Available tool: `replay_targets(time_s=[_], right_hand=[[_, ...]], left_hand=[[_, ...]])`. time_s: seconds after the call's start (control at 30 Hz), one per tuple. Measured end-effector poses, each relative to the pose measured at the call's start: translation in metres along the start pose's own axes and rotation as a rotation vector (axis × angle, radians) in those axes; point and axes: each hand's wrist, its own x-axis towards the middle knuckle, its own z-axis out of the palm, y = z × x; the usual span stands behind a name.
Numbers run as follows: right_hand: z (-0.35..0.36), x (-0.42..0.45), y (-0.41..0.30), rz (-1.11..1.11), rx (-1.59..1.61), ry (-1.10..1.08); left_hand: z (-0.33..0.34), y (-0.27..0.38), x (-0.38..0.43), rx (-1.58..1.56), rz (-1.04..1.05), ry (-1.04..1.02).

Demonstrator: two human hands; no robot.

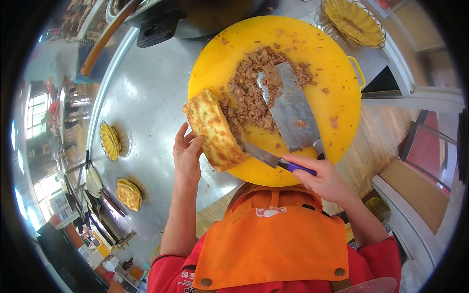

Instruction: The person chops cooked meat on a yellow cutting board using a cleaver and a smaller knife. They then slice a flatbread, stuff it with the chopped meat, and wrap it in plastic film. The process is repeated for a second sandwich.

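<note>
A browned rectangular flatbread (pixel 214 130) rests in my left hand (pixel 188 152), thumb on its face and fingers at its outer side, over the left rim of a round yellow cutting board (pixel 333 110). My right hand (pixel 318 175) grips the purple handle of a knife (pixel 262 153). The blade's tip end reaches the flatbread's right edge, with the very tip hidden there. Chopped cooked meat (pixel 253 88) is heaped mid-board, touching or just beyond the bread. On the board's right part lies a broad cleaver (pixel 296 110), flat, with meat bits on its blade.
A dark pan (pixel 220 14) stands at the far edge, near a long wooden handle (pixel 106 40). Yellow woven baskets (pixel 353 23) sit far right. On the metal table (pixel 154 99) at left are another basket (pixel 110 141) and a basket holding flatbread (pixel 129 195).
</note>
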Motion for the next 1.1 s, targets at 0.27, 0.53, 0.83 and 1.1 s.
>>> replay_targets(time_s=[0.27, 0.53, 0.83, 1.1], right_hand=[[-0.027, -0.024, 0.003, 0.134, 0.044, -0.086], [-0.041, -0.015, 0.009, 0.121, 0.075, -0.138], [-0.041, -0.006, -0.006, 0.148, 0.084, -0.042], [0.009, -0.028, 0.028, 0.007, 0.138, 0.207]], left_hand=[[-0.001, -0.001, 0.005, 0.122, -0.003, -0.052], [0.005, 0.013, 0.010, 0.236, -0.074, -0.097], [0.002, 0.007, 0.006, 0.113, -0.026, -0.115], [-0.006, -0.006, -0.010, -0.191, -0.171, -0.101]])
